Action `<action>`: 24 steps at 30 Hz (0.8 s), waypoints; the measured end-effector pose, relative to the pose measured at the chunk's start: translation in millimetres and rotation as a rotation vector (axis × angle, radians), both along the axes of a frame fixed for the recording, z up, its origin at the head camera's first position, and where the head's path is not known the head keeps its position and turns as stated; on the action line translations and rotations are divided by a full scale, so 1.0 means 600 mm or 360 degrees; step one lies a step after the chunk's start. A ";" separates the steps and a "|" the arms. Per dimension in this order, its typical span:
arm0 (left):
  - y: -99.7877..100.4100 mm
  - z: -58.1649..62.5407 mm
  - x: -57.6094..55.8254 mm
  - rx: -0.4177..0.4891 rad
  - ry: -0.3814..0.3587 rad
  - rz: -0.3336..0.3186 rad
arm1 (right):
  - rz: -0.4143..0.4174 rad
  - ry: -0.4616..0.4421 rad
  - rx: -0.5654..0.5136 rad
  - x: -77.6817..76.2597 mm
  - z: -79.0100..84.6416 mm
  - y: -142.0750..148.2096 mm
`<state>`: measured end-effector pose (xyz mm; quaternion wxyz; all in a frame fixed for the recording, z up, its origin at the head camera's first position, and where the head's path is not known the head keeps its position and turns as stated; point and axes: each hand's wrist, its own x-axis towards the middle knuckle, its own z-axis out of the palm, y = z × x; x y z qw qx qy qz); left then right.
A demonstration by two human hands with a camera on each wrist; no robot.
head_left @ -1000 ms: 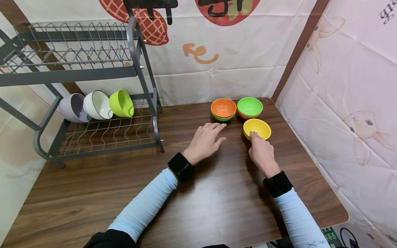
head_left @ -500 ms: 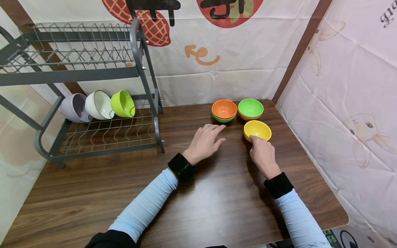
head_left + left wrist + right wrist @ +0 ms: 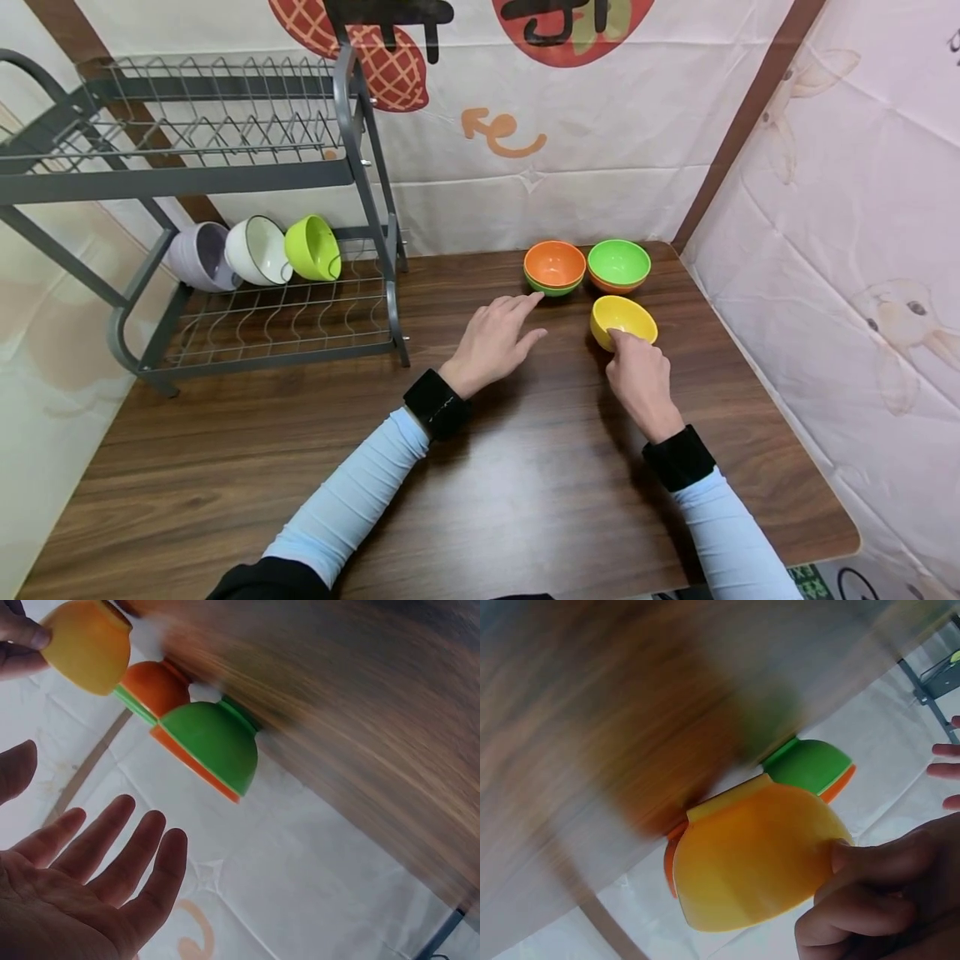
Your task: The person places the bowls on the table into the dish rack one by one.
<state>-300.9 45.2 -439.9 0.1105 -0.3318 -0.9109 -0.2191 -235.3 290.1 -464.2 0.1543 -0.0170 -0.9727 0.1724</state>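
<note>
In the head view my right hand (image 3: 641, 379) grips the near rim of a yellow bowl (image 3: 626, 312), the fingers bent at its edge. Up close in the right wrist view, a fingertip presses the outside of that yellow bowl (image 3: 754, 855). My left hand (image 3: 487, 346) hovers over the table with fingers spread, holding nothing; its fingertips point toward an orange bowl (image 3: 555, 262) nested in a green one. Behind the yellow bowl stands a green bowl (image 3: 618, 262) set in an orange one. The left palm (image 3: 82, 900) shows bare in the left wrist view.
A two-tier grey dish rack (image 3: 247, 175) stands at the left of the wooden table (image 3: 480, 500). On its lower shelf lean lavender bowls (image 3: 201, 257), a white bowl (image 3: 258, 250) and a lime cup-like bowl (image 3: 312, 247). Printed cloth walls (image 3: 600, 167) border the back and right.
The head view has swung slightly left. Against the stacked bowls, the yellow bowl and right hand have shifted a little left and nearer to me. The left hand stays open, slightly further left.
</note>
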 end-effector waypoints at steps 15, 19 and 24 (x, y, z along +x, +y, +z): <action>-0.039 0.015 0.000 0.0007 -0.0002 0.0108 | 0.0094 0.0244 -0.0093 0.006 0.017 -0.052; -0.048 0.019 0.001 0.0016 0.0013 0.0119 | 0.0128 0.0304 -0.0106 0.008 0.022 -0.067; -0.060 0.022 0.004 0.0008 0.0020 0.0132 | 0.0170 0.0378 -0.0118 0.010 0.025 -0.086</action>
